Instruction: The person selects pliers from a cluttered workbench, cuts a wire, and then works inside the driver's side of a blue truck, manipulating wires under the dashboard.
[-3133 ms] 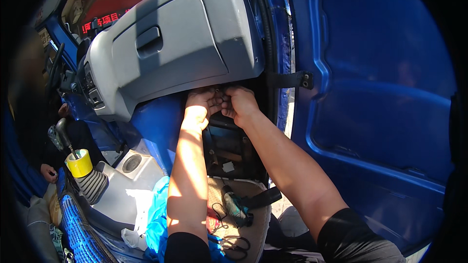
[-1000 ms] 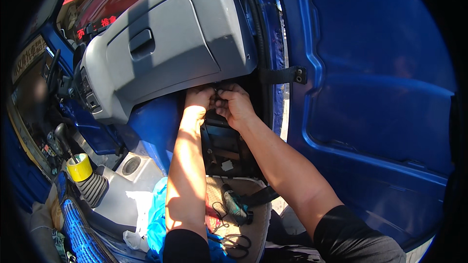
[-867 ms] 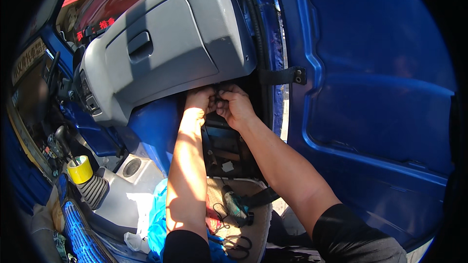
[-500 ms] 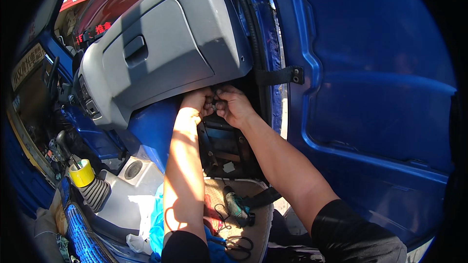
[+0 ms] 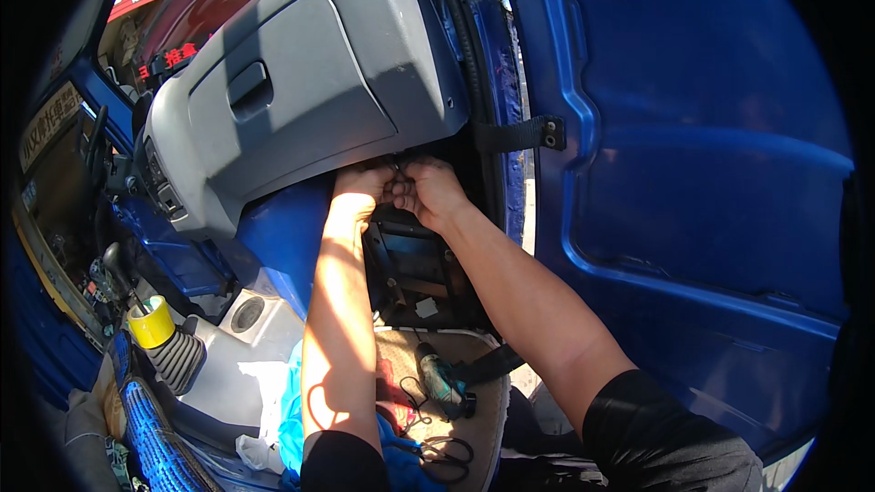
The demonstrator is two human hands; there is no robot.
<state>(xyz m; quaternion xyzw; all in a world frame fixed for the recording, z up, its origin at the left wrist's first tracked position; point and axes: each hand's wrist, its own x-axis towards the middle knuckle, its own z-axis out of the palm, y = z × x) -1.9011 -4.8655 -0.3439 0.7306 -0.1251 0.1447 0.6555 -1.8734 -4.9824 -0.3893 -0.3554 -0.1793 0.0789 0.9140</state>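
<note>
Side by side, both my hands are raised just under the lower edge of the grey glove-box panel (image 5: 301,91). My left hand (image 5: 363,184) is closed, its fingertips bent toward the right hand and partly in the panel's shadow. Against it, my right hand (image 5: 432,189) is closed in a pinch. Whatever the fingers hold between them is too small and dark to make out. Below the hands is a dark recess with a black metal bracket (image 5: 410,244) inside.
A teal-and-black power drill (image 5: 444,384) and a looped black cord (image 5: 448,460) lie on the beige mat (image 5: 488,346). Left stands a gear lever with a yellow tape roll (image 5: 152,323) around it. A blue door (image 5: 693,155) stands open at right, held by a black strap (image 5: 510,135).
Both hands have shifted slightly up and left in the picture, and their fingers have drawn closer together under the panel edge. The whole view has moved slightly.
</note>
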